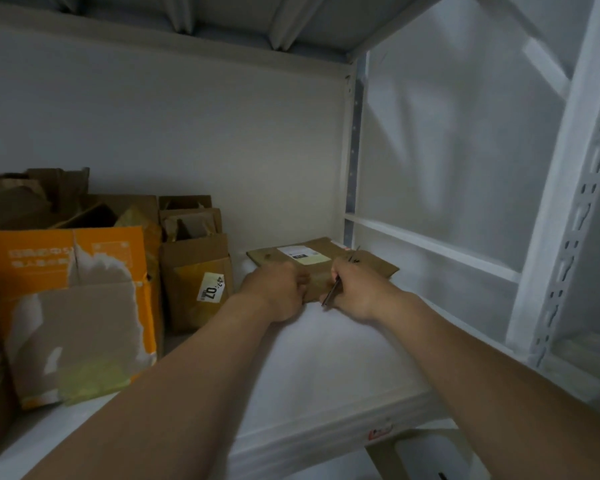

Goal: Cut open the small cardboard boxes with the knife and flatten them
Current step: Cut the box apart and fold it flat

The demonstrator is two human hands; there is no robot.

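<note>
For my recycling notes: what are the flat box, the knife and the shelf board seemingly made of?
Flat box: brown cardboard, matt, with a paper label. Knife: probably metal; slim, grey, faint sheen, though blurred. Shelf board: smooth white, likely painted metal; cannot confirm.

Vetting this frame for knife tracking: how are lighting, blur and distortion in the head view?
Head view: dim, underexposed, no glare. The knife in the right hand reads as a thin dark sliver, soft-edged. The left hand gripping the flattened cardboard box is soft too. Wide-angle bows the shelf upright at the right; the white wall beside it looks streaky.
</note>
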